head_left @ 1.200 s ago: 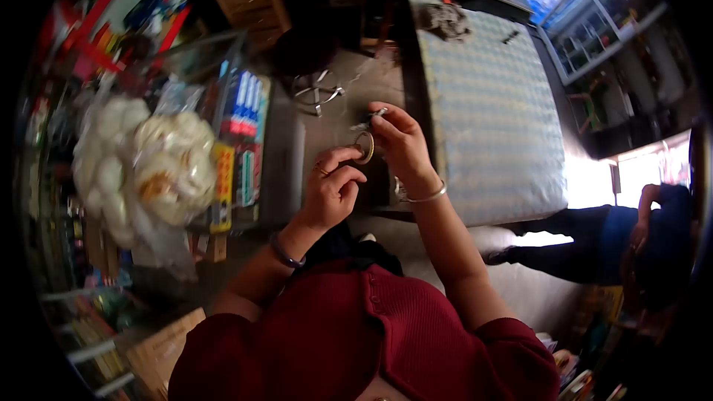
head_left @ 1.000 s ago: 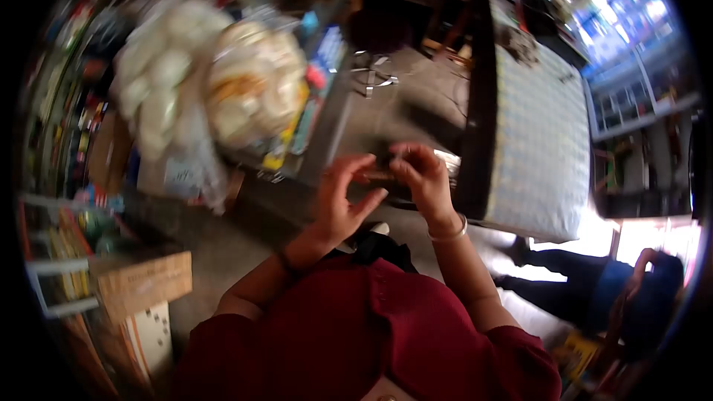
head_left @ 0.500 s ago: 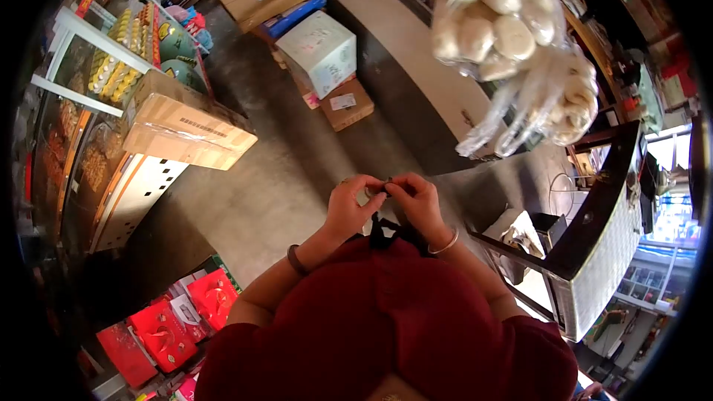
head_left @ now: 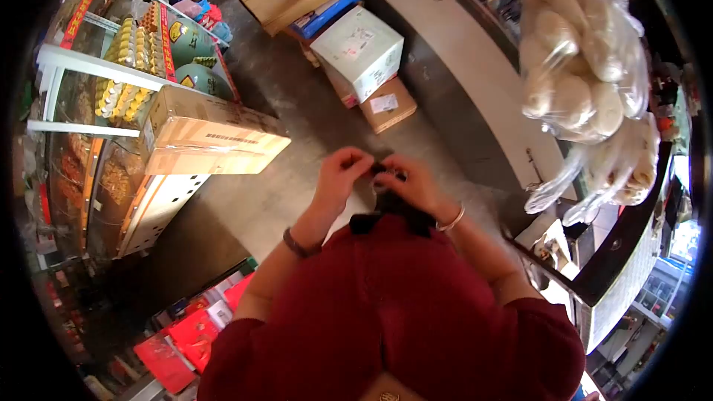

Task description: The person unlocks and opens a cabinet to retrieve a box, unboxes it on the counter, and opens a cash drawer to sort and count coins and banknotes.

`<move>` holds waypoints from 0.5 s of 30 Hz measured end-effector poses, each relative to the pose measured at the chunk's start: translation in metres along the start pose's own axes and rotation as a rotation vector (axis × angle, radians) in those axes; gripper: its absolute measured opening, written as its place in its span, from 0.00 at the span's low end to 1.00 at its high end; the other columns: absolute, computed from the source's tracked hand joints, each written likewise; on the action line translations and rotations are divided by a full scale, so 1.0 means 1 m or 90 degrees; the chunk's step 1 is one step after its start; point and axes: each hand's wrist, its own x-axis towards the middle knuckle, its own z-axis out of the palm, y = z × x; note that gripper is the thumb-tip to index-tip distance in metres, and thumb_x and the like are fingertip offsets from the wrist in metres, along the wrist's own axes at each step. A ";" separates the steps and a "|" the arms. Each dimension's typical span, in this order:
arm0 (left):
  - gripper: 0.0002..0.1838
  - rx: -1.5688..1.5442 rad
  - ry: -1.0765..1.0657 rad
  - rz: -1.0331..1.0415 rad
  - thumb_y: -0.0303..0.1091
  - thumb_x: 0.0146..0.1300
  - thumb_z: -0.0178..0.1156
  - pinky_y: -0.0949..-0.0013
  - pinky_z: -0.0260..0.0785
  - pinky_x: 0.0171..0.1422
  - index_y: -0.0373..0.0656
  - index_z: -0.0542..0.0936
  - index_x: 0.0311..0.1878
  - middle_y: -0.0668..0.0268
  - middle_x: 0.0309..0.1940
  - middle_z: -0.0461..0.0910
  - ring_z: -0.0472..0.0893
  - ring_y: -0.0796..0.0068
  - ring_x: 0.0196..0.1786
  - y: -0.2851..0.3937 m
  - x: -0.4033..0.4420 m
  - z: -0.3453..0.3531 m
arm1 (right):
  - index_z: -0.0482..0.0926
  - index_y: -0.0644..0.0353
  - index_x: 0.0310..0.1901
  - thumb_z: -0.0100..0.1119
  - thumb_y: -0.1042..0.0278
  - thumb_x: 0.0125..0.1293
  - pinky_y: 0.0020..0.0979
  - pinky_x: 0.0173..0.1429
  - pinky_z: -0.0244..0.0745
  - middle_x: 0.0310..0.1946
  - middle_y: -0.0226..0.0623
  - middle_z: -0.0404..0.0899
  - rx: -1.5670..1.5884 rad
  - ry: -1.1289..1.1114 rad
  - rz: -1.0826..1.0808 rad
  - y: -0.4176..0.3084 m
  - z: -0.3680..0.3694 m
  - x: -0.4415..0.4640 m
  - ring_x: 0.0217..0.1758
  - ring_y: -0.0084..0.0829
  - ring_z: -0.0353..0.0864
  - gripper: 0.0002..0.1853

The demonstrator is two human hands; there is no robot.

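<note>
In front of my red top [head_left: 327,297], my left hand [head_left: 342,177] and my right hand [head_left: 413,187] are close together, fingertips pinched. Between them runs a small dark strip [head_left: 379,168], perhaps a cord or strap; its kind is not clear. Black cloth [head_left: 397,209] bunches just under my right hand, against my waist. A dark band circles my left wrist, and a light bangle circles my right one. The fingers are slightly blurred.
At left, a large cardboard box [head_left: 215,134] juts out beside shelves with egg trays [head_left: 132,67]. Ahead stand a white box [head_left: 360,52] and several cartons. Bags of pale round food [head_left: 575,74] hang at right above a counter [head_left: 483,96]. Red packages [head_left: 169,360] lie lower left.
My left hand has shifted slightly left and up, and my right hand a little right. More black cloth shows under them. The view has turned, so the surroundings appear further right.
</note>
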 end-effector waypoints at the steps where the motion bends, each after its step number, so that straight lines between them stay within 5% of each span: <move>1: 0.06 0.037 -0.020 0.010 0.30 0.61 0.58 0.75 0.67 0.40 0.37 0.79 0.35 0.68 0.27 0.78 0.75 0.79 0.32 0.008 0.017 -0.007 | 0.77 0.63 0.38 0.65 0.67 0.55 0.31 0.35 0.73 0.29 0.39 0.78 0.095 -0.019 0.062 0.001 -0.003 0.017 0.31 0.33 0.79 0.12; 9: 0.04 -0.090 -0.108 -0.015 0.29 0.60 0.60 0.74 0.69 0.42 0.39 0.80 0.35 0.67 0.29 0.79 0.77 0.77 0.33 0.040 0.129 -0.043 | 0.78 0.65 0.40 0.64 0.70 0.56 0.25 0.39 0.72 0.30 0.35 0.78 0.141 0.135 0.080 0.009 -0.010 0.113 0.34 0.25 0.78 0.11; 11: 0.04 -0.060 -0.137 -0.024 0.29 0.60 0.60 0.75 0.69 0.41 0.39 0.80 0.35 0.68 0.29 0.79 0.77 0.79 0.33 0.038 0.148 -0.048 | 0.77 0.66 0.38 0.63 0.71 0.56 0.26 0.36 0.72 0.30 0.39 0.77 -0.040 0.136 0.093 0.009 -0.012 0.124 0.31 0.27 0.77 0.10; 15: 0.07 0.015 -0.252 -0.082 0.28 0.62 0.59 0.78 0.68 0.44 0.36 0.79 0.41 0.69 0.32 0.79 0.77 0.82 0.36 0.017 0.187 -0.062 | 0.77 0.66 0.38 0.64 0.68 0.55 0.30 0.34 0.75 0.31 0.44 0.77 -0.066 0.224 0.122 0.034 0.017 0.133 0.31 0.36 0.80 0.12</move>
